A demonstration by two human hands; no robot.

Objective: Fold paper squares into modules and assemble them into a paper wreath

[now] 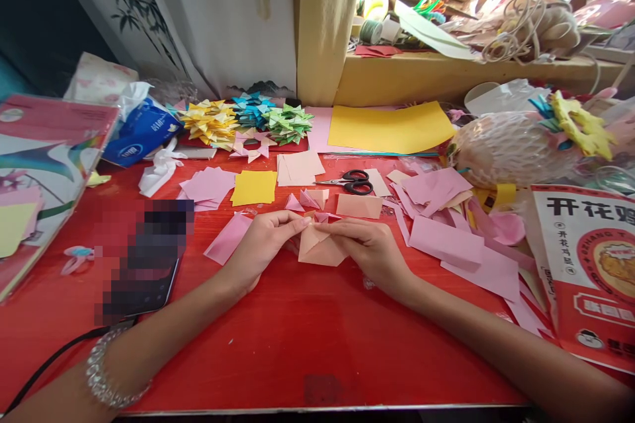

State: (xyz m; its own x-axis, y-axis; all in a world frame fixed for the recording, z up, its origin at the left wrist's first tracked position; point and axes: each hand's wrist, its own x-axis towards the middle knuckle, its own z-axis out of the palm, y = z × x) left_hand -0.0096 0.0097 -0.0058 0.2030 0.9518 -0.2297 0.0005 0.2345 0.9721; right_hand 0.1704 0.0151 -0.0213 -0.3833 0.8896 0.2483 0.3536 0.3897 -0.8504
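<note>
Both hands meet over a peach paper piece (pixel 320 248) that lies partly folded on the red table (pixel 297 344). My left hand (pixel 262 241) pinches its top edge with thumb and fingertips. My right hand (pixel 370 244) presses and pinches the same top edge from the right. Small folded pink and peach pieces (pixel 310 199) lie just beyond the fingers. A black-handled pair of scissors (pixel 350 181) rests farther back.
Pink paper squares (pixel 446 238) spread to the right, a yellow square (pixel 254 187) and pink stack (pixel 208 186) to the left. Folded paper stars (pixel 248 120) sit at the back. A phone (pixel 143 264), tissue pack (pixel 141 132), yellow sheet (pixel 391 127) and printed bag (pixel 585 271) surround the spot.
</note>
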